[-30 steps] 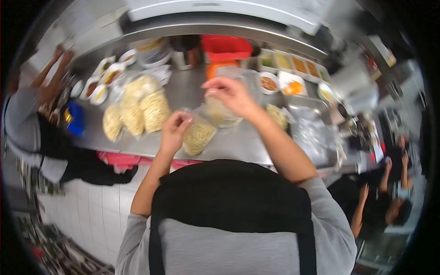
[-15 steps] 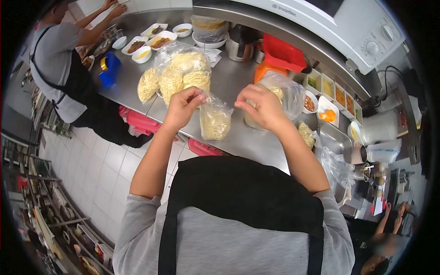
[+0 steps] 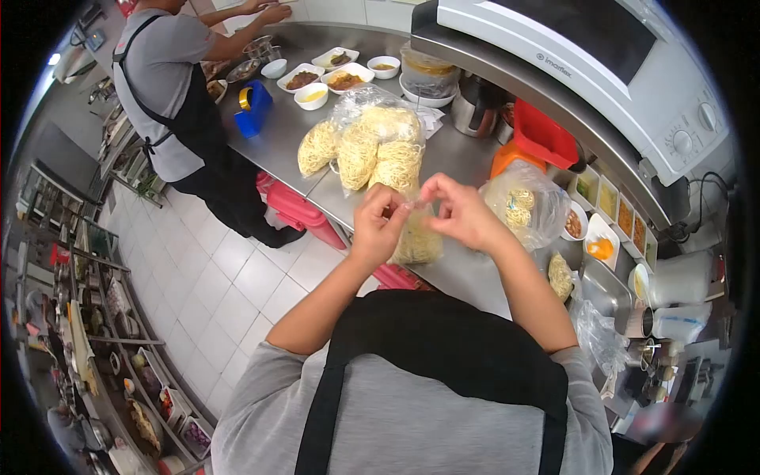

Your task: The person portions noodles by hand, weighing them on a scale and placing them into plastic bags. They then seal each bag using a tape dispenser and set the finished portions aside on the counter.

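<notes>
A small clear plastic bag of pale noodles (image 3: 418, 241) hangs below my hands, in front of the counter's edge. My left hand (image 3: 380, 226) pinches its gathered top between thumb and fingers. Right beside it, my right hand (image 3: 465, 214) has thumb and forefinger closed at the same bag neck; the fingers partly hide the plastic there. Just beyond, larger bags of yellow noodles (image 3: 380, 146) are piled on the steel counter (image 3: 467, 273). To the right of my right hand lies an open clear bag (image 3: 529, 204) with some noodles inside.
Bowls and plates of toppings (image 3: 346, 77) stand at the back, near a blue tape dispenser (image 3: 253, 109). Topping containers (image 3: 608, 202) and a steel tray (image 3: 606, 289) are on the right. A microwave oven (image 3: 586, 71) overhangs the counter. A co-worker (image 3: 182, 103) stands at left.
My right hand has come in from the right to the bag's neck, meeting my left hand. The whole view has swung left, so the counter things appear farther right.
</notes>
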{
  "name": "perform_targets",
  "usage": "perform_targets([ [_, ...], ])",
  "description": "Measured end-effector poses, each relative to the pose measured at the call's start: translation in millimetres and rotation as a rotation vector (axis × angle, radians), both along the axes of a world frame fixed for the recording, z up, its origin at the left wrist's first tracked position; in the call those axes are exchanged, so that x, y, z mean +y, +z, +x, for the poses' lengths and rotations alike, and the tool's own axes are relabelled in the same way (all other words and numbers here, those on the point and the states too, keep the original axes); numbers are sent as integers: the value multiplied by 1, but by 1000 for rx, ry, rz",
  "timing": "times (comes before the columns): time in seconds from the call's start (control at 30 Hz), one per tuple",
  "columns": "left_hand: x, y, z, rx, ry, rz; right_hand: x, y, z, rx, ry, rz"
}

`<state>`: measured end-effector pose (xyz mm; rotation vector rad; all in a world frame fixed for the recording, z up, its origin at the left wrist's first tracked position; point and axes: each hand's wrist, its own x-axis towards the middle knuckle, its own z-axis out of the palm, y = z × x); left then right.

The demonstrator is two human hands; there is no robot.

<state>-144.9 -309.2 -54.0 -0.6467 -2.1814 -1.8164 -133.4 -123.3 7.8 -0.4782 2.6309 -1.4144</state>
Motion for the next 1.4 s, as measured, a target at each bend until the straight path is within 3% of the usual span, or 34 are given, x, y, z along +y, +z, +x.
perform_targets([
  [0.07, 2, -7, 4, 96, 48, -1, -4, -16, 0, 37, 65, 36],
  [0.17, -6, -2, -7, 278, -198, 41, 3, -23, -1, 280, 87, 9],
  [0.2, -5, 0, -8, 53, -390, 200, 6, -20, 2, 295, 98, 14],
  [0.3, -12, 26, -7, -315, -586, 71, 13, 9, 9, 257, 147, 14],
  [0.33, -14, 34, -10, -262, -631, -149, 17, 12, 10, 185, 173, -4],
  [0.43, -23, 52, -20, -133, -539, -621, 22, -1, 7, -49, 252, -209],
  [0.47, -27, 47, -27, -21, -509, -638, 22, -5, 6, -125, 278, -303],
  [0.57, -32, 57, -37, 363, -590, -715, 27, 19, 11, -109, 363, 124],
  [0.77, -30, 67, -24, 538, -616, -653, 21, -4, 10, 380, 465, 81],
  [0.87, -29, 67, -17, 636, -644, -553, 24, -3, 16, 386, 355, 559],
  [0.97, -33, 68, -10, 552, -679, -728, 27, 26, 21, 489, 311, 582],
  [1.07, -35, 67, -9, 558, -659, -824, 20, 15, 21, 461, 586, 192],
  [1.17, -38, 72, -5, 498, -654, -966, 21, 6, 26, 253, 572, 524],
  [1.27, -45, 65, -15, 600, -615, -957, 28, 6, 20, 345, 428, 663],
  [1.4, -47, 85, -26, 650, -429, -1163, 30, 32, 11, 588, 290, 665],
])
